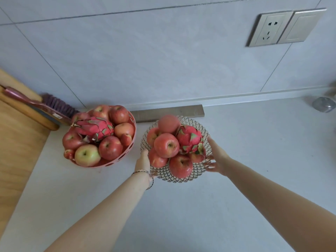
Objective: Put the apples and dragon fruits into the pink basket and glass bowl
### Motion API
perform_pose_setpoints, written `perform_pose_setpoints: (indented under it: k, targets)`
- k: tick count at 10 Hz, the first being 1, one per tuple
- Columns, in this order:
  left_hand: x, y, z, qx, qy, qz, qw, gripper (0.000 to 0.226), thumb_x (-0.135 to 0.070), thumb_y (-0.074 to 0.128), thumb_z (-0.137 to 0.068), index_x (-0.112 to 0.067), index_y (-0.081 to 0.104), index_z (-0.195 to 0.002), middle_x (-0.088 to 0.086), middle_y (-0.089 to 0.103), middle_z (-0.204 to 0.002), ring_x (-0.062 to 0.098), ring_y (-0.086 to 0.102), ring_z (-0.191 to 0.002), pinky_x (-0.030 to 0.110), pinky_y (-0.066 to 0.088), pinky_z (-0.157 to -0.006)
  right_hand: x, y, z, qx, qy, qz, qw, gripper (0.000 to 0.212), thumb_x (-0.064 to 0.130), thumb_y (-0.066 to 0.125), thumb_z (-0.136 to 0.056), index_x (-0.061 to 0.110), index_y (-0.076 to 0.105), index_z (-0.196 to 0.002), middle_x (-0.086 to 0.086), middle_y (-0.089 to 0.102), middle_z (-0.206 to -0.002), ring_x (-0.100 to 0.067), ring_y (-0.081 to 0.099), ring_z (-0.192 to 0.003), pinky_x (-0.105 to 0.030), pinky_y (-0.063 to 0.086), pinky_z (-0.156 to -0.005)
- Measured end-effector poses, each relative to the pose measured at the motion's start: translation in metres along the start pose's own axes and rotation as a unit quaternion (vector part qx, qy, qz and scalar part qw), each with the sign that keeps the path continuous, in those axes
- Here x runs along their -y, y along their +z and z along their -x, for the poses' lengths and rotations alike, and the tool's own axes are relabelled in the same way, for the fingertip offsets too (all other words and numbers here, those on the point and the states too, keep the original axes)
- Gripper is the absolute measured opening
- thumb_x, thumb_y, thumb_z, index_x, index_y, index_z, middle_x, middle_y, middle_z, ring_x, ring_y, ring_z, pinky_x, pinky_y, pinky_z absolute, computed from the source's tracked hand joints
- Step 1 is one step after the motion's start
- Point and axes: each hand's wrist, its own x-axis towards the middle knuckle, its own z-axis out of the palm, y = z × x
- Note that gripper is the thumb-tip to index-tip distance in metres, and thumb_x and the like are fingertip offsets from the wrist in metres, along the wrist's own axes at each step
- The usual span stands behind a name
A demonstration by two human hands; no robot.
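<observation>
A cut-glass bowl (pixel 197 170) sits on the white counter, heaped with several red apples (pixel 166 145) and one dragon fruit (pixel 190 139). My left hand (pixel 142 161) grips the bowl's left rim. My right hand (pixel 217 157) holds its right rim, fingers curled under the edge. To the left stands the pink basket (pixel 131 140), also full of several apples (pixel 87 155), with a dragon fruit (pixel 93 127) lying on top.
A wooden board (pixel 18 142) covers the counter's left side, with a pink-handled brush (pixel 54 106) on it. A grey strip (pixel 169 112) lies against the tiled wall behind the bowl. A wall socket (pixel 271 29) is upper right; a small grey object (pixel 323 104) sits far right.
</observation>
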Motion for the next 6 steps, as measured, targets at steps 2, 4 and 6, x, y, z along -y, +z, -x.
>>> perform_pose_setpoints:
  k: [2, 4, 6]
  targets:
    - [-0.026, 0.01, -0.025, -0.005, 0.033, -0.024, 0.999, 0.027, -0.041, 0.041, -0.091, -0.017, 0.046, -0.101, 0.009, 0.052, -0.094, 0.027, 0.054, -0.086, 0.042, 0.047, -0.089, 0.024, 0.009, -0.011, 0.002, -0.041, 0.01, 0.999, 0.062, 0.056, 0.039, -0.09, 0.011, 0.038, -0.133, -0.018, 0.047, -0.129, -0.034, 0.055, -0.107, -0.041, 0.052, -0.084]
    - [-0.05, 0.016, -0.023, -0.019, 0.129, -0.365, 0.922, 0.016, -0.013, 0.038, -0.091, -0.004, 0.049, -0.098, 0.009, 0.047, -0.077, 0.024, 0.048, -0.072, 0.025, 0.038, -0.064, 0.04, 0.013, 0.013, -0.027, -0.104, 0.282, 0.954, 0.042, 0.044, 0.044, -0.092, 0.004, 0.05, -0.103, -0.008, 0.053, -0.09, -0.025, 0.056, -0.09, -0.032, 0.049, -0.073]
    - [-0.099, 0.027, 0.01, -0.041, 0.276, -0.666, 0.692, 0.03, -0.018, 0.042, -0.089, -0.001, 0.062, -0.103, 0.013, 0.065, -0.104, 0.032, 0.061, -0.103, 0.028, 0.039, -0.073, 0.082, 0.015, 0.07, -0.041, -0.245, 0.448, 0.859, 0.032, 0.019, 0.046, -0.089, -0.005, 0.064, -0.101, -0.019, 0.066, -0.105, -0.03, 0.062, -0.096, -0.035, 0.051, -0.08]
